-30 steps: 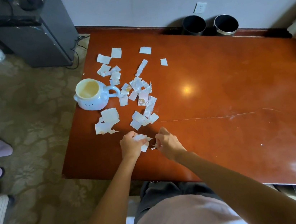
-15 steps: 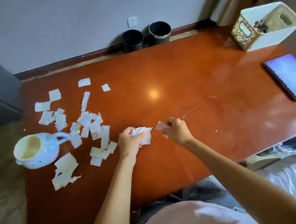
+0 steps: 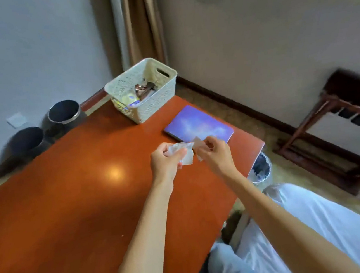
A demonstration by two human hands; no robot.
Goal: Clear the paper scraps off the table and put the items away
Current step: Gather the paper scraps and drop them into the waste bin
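Because the scraps [image 3: 183, 155] are easiest carried as one bunch, the left hand [image 3: 166, 163] clutches them above the table [image 3: 68, 197]. The right hand [image 3: 215, 154] pinches a loose piece [image 3: 197, 143] alongside, and a lined bin [image 3: 260, 169] stands at four o'clock.

Rm: grey wall [image 3: 26, 53], tan curtain [image 3: 139, 22], wood rack [image 3: 348, 84].

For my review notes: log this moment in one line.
left hand: grips paper scraps | right hand: pinches one scrap | position: above table, near notebook
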